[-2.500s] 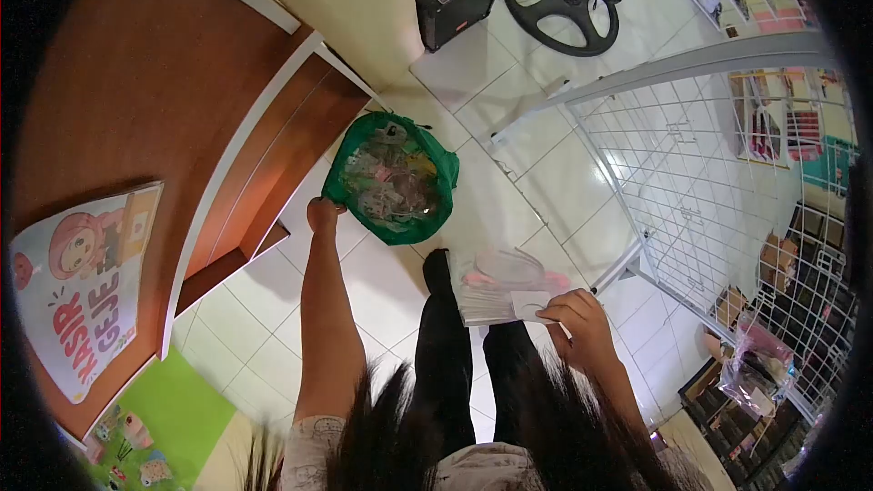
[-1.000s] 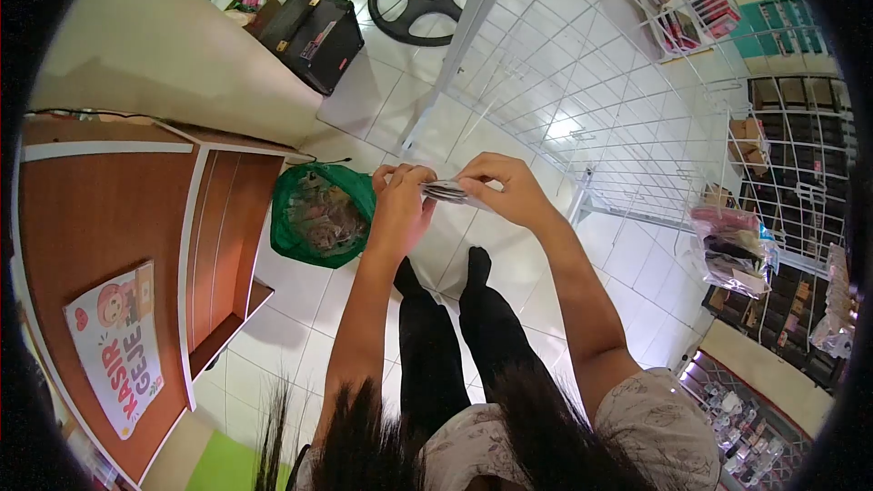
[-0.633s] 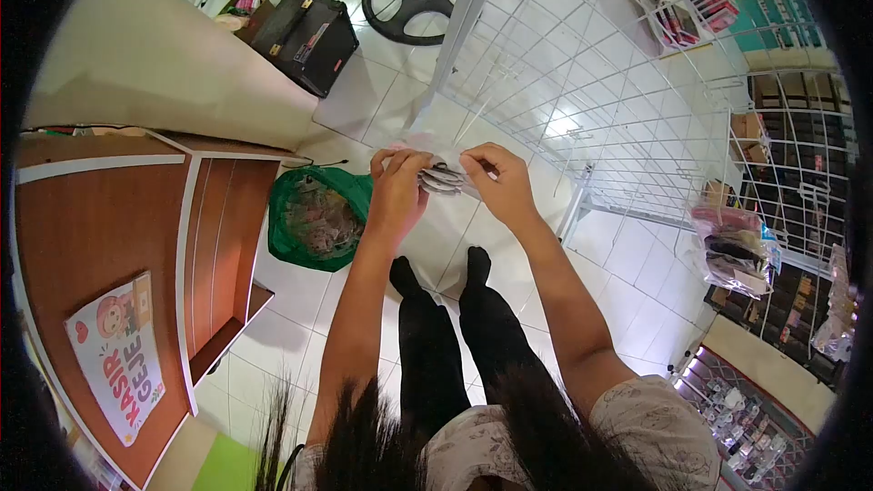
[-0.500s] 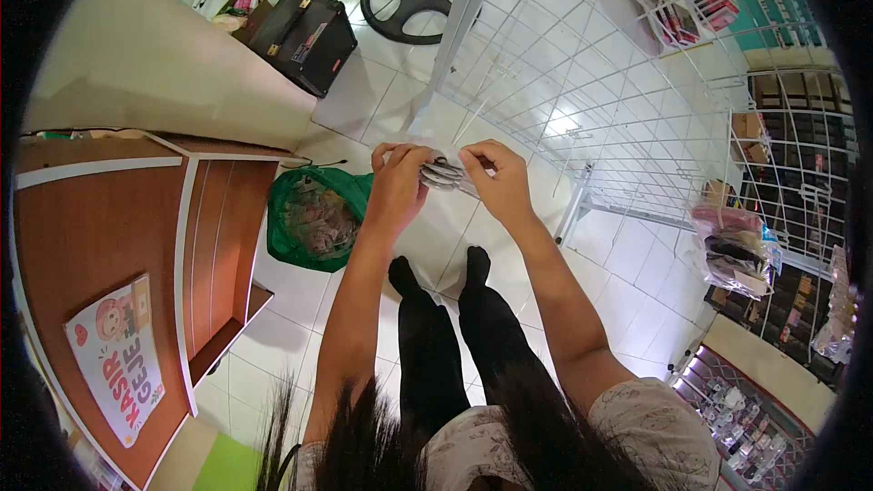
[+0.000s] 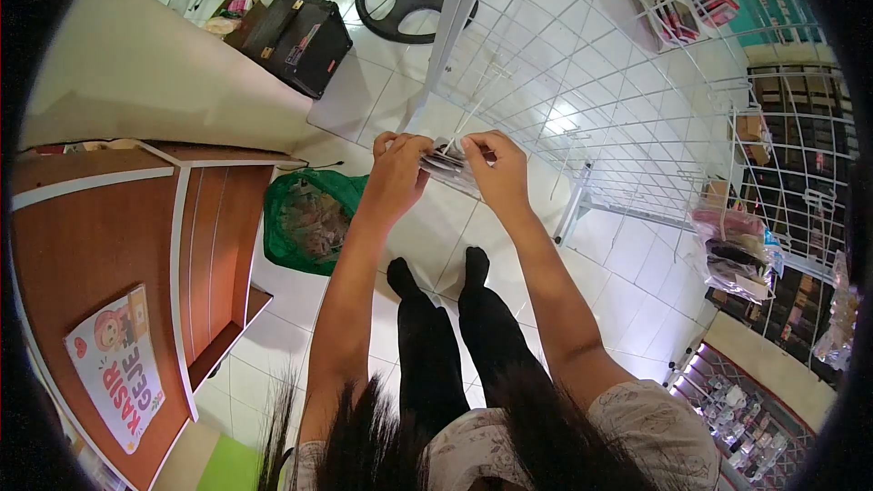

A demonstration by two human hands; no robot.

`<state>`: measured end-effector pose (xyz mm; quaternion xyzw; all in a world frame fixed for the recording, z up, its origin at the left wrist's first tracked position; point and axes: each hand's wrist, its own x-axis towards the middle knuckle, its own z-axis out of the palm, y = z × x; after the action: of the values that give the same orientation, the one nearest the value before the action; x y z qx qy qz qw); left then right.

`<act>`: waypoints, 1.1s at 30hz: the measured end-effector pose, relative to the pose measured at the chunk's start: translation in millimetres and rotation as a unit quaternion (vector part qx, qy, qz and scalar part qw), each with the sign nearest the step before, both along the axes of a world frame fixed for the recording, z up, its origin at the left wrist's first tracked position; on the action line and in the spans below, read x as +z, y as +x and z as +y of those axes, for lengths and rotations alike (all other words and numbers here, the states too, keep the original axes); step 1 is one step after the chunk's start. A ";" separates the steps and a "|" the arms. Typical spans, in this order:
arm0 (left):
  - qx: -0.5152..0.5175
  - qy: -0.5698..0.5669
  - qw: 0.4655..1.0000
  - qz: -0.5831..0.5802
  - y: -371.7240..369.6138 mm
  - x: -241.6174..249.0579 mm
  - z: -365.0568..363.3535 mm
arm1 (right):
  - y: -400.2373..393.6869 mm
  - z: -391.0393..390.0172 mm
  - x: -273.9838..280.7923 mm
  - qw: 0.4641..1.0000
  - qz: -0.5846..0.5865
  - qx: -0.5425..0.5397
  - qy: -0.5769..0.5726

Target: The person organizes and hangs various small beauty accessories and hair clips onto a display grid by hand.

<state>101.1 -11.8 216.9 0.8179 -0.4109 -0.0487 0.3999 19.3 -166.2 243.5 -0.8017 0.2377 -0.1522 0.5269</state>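
Note:
A small stack of thin, grey-and-white packets, apparently in clear plastic, is between my two hands in front of the wire rack. My left hand is closed around the stack's left end. On the other side, the thumb and bent fingers of my right hand pinch the packets' upper right edge. A thin white hook reaches out from the rack just above the packets; whether it passes through them I cannot make out. The print on the packets is too small to read.
The white wire grid rack rises ahead and to the right. At left, a green plastic bag full of clear wrappers stands beside a brown counter. A black case sits farther off. Bagged goods hang at right.
The packets have tilted and spread a little between my hands. My right hand has shifted slightly against their edge, and my left hand has turned a little.

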 end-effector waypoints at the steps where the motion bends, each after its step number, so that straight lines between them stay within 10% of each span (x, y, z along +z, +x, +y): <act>1: 0.006 -0.001 1.000 0.003 0.0 3.0 -1.1 | 0.0 -0.3 0.3 1.000 -0.004 -0.002 0.000; 33: 0.007 0.014 1.000 0.012 10.0 4.8 14.8 | 3.6 10.8 2.9 0.998 -0.048 0.042 0.026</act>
<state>111.1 2.9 221.7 0.8253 -0.4000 -0.0611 0.3937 22.9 -155.4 246.4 -0.7891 0.1821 -0.1618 0.5639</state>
